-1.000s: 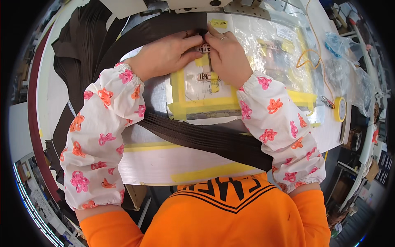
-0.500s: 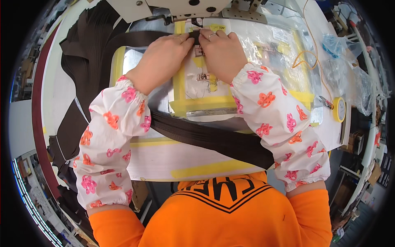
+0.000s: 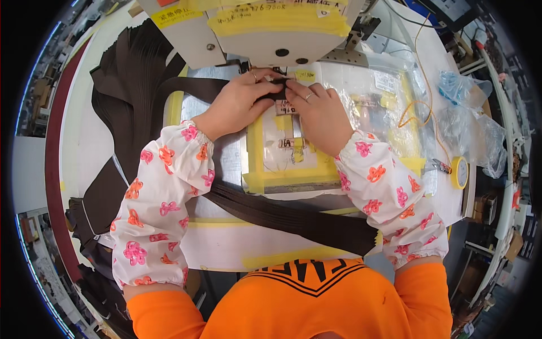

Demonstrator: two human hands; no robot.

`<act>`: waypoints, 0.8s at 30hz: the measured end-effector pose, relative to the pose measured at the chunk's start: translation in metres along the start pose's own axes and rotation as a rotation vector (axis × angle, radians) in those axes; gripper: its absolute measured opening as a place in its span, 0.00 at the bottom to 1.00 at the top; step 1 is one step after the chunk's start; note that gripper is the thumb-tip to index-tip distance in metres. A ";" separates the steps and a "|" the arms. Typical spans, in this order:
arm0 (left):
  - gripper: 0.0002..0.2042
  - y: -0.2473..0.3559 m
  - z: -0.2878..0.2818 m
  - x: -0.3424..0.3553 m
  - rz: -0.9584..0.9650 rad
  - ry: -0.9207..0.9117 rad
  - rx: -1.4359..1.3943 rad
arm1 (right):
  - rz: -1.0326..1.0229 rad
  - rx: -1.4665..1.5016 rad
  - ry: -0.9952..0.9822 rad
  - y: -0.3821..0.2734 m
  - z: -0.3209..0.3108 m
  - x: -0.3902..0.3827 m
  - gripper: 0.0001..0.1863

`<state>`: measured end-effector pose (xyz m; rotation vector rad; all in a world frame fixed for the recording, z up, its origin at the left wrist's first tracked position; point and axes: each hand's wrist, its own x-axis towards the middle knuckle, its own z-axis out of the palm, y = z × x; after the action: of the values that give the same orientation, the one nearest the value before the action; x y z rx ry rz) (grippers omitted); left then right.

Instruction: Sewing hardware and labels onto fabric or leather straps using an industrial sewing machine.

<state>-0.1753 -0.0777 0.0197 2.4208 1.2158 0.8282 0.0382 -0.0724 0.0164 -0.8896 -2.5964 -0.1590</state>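
Note:
A dark brown fabric strip (image 3: 197, 86) runs in from the left to its short end under the white sewing machine head (image 3: 271, 45). My left hand (image 3: 240, 104) is closed on the strip near that end, its thumb and fingers bent around it. Opposite it, my right hand (image 3: 319, 113) pinches the strip's end with thumb and forefinger. Part of the strip is hidden behind my left hand. Below both hands lies a flat template (image 3: 282, 164) edged with yellow tape. The machine's needle area is partly covered by the head and my fingers.
Many stacked dark brown strips (image 3: 127, 85) hang along the left. Another bundle of strips (image 3: 293, 223) lies across the table's near side. To the right are a yellow tape roll (image 3: 460, 172), an orange cord (image 3: 415, 120) and clear plastic bags (image 3: 474, 135).
The view has tilted up, showing more of the machine head. My left fingers have shifted from lying flat on the strip to curling around it; my right fingers now pinch its end.

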 end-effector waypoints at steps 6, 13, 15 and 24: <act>0.16 -0.009 -0.020 0.016 -0.072 -0.268 -0.089 | 0.014 -0.043 -0.163 -0.004 -0.009 0.015 0.18; 0.14 -0.002 -0.008 0.002 0.007 -0.081 0.252 | 0.065 0.006 -0.084 0.001 0.000 0.011 0.19; 0.13 -0.002 -0.008 0.001 0.006 -0.081 0.253 | 0.041 0.065 -0.083 0.007 -0.004 0.011 0.17; 0.12 -0.008 -0.001 -0.002 0.015 0.010 0.282 | -0.006 0.124 -0.112 0.022 -0.009 0.014 0.13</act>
<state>-0.1820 -0.0739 0.0159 2.6501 1.4036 0.7152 0.0448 -0.0488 0.0294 -0.8697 -2.6784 0.0513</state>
